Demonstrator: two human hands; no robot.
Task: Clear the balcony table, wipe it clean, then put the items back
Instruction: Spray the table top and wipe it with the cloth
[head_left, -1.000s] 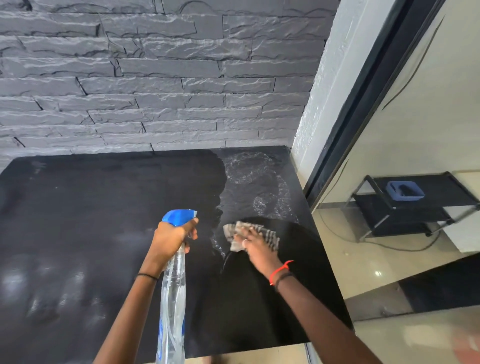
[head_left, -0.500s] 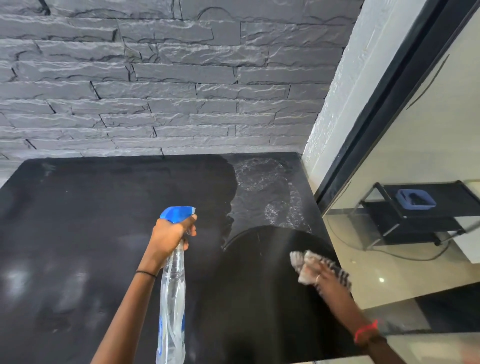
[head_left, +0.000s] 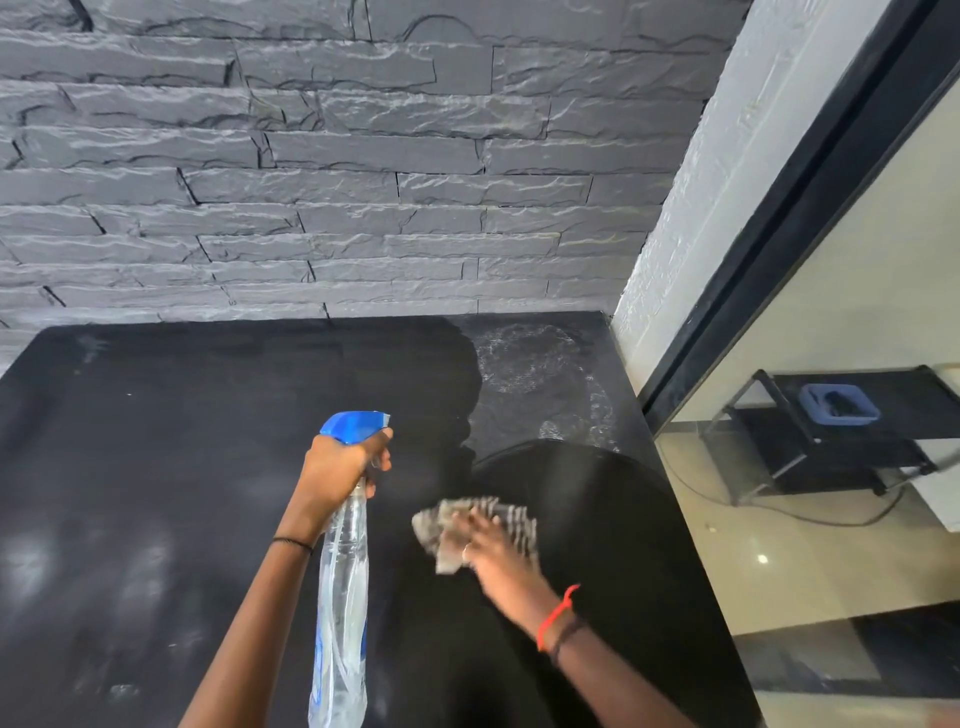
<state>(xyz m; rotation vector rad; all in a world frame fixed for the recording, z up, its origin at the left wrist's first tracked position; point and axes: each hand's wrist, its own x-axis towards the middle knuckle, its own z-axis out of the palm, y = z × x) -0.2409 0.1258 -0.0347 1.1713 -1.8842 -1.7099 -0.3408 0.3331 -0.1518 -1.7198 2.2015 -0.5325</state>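
The black bench (head_left: 156, 467) fills the lower left of the view and carries nothing but smears: pale dusty patches sit along its near left part. This looks like the wiping step, with the clearing done and the putting back not yet begun.

Near the middle, the left hand (head_left: 337, 467) holds a spray bottle (head_left: 343, 571) above the bench, fingers wrapped around its neck just below the blue trigger head, one finger lying at the trigger. The bottle is clear and appears mostly empty of colour; how much liquid it holds cannot be told.

Just to the right, the right hand (head_left: 493, 551) presses a striped grey cloth (head_left: 467, 525) flat on the bench, fingers spread over it and bunching it underneath. The cloth is blurred, which suggests a sweeping stroke. Around it the surface is darker and wet in a rounded patch, while beyond it, toward the far right corner, whitish swirls remain.

The next move likely calls for carrying the cloth into those far swirls and then across to the dull left side, perhaps with more spray.

Behind runs a grey stone wall (head_left: 363, 182). On the right stands a glass door (head_left: 857, 260) with a black frame, and through it a low black rack (head_left: 857, 441) holding a blue container (head_left: 839, 405). Nothing on the bench blocks the wiping.
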